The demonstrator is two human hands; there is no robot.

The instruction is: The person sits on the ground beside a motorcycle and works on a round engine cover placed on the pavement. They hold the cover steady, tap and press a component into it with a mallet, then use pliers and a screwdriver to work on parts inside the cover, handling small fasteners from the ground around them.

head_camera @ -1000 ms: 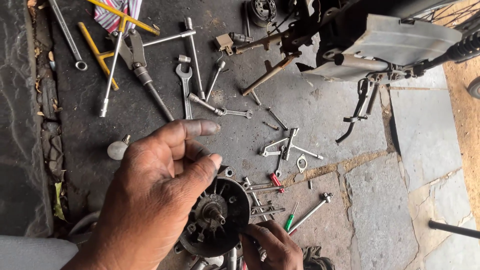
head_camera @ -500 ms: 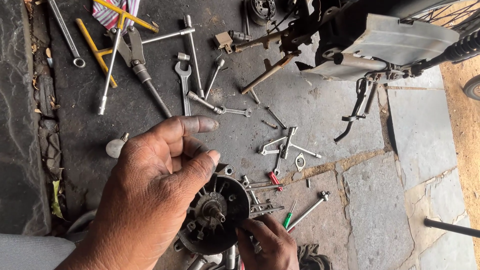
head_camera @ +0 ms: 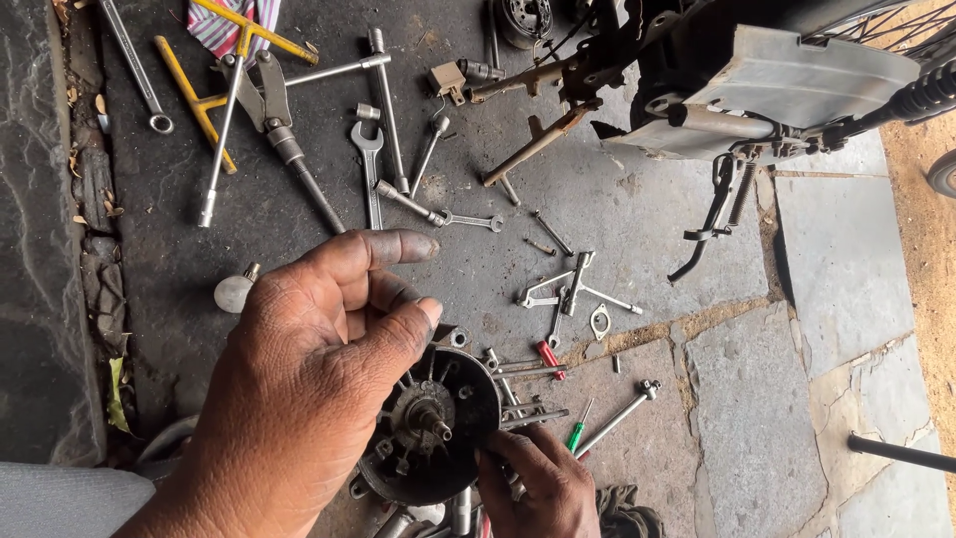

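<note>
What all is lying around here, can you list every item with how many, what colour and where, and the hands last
Round black metal disc part with a centre shaft: one, dark grey, low centre, held.
Steel open-end spanner: one, silver, upper centre on the floor.
Yellow cross-shaped wheel wrench: one, yellow, top left.
Long steel T-handle socket wrench: one, silver, top left.
Green-handled small screwdriver: one, green, right of the disc.
Red-handled small tool: one, red, above the screwdriver.
Striped cloth: one, red and white, top edge.
Motorcycle underside with stand: one, grey-black, top right.
Stone slab floor: grey.
Left hand: grips the disc's rim.
Right hand: touches the disc's lower right edge.
</note>
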